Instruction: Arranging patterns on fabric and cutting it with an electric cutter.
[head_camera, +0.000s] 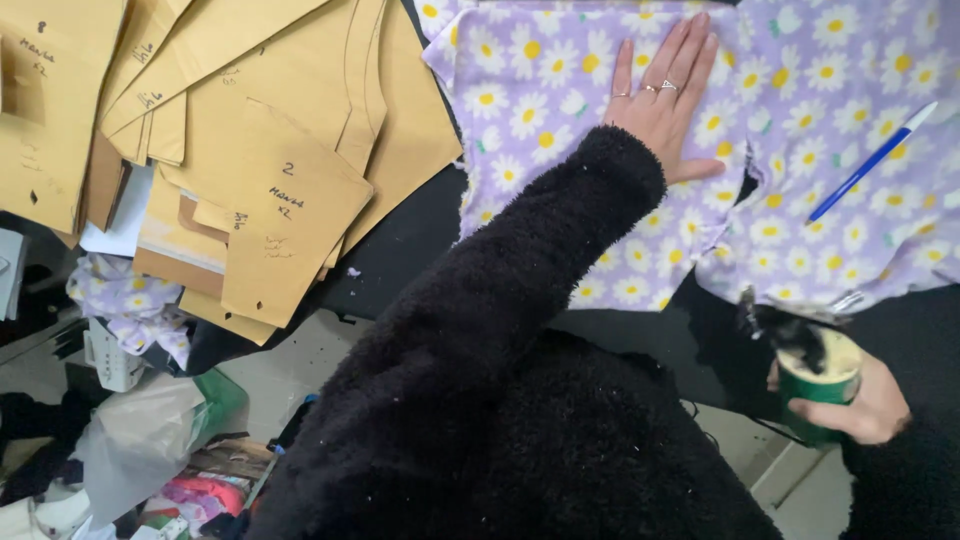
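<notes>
The left hand (665, 105) lies flat on the purple daisy fabric (560, 120), fingers spread wide and holding nothing. It just presses the cloth down on the dark counter (410, 240). There are rings on two of the fingers. The black fuzzy sleeve (520, 290) comes up from below to that hand.

The right hand (865, 400) is low, by the near edge of the counter. Its grip is closed around a green cup (822, 385), and something dark sticks out of the cup's top. I cannot tell what it is.

To do this well, I think the flat hand should keep the cloth smooth, with no bumps or folds under the palm. It should press softly, so the cloth does not slide. The cup should stay upright and off the fabric, so nothing drips on it.

The fabric is right under the left hand and spreads out on both sides of it. It is up and away from the hand with the cup, not touching it. A blue pen (868, 165) lies on the cloth, on the thumb side of the flat hand and above the cup hand. Brown paper pattern pieces (270, 150) sit in a pile far off on the little-finger side of the flat hand.
</notes>
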